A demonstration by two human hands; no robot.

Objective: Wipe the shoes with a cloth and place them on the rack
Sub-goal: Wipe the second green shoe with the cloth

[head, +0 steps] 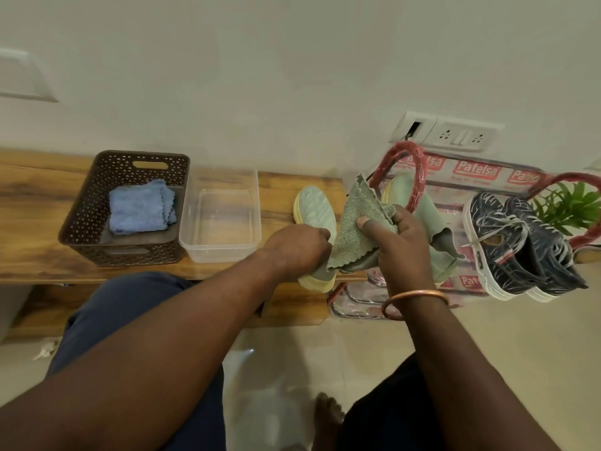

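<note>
Green cloth (pixel 355 222) in right hand (pixel 403 245)

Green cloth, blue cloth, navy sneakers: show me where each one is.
green cloth (pixel 349 232), head view, its middle
blue cloth (pixel 138 206), head view, folded top
navy sneakers (pixel 500 232), head view, left shoe's laces

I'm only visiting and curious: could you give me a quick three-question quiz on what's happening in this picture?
1. True or false: the right hand pinches the green cloth.
2. What lies in the brown basket? A) a blue cloth B) a brush C) a bottle
3. Fill in: the left hand holds a green ____ with its sole turned up.
Key: 1 true; 2 A; 3 shoe.
</note>
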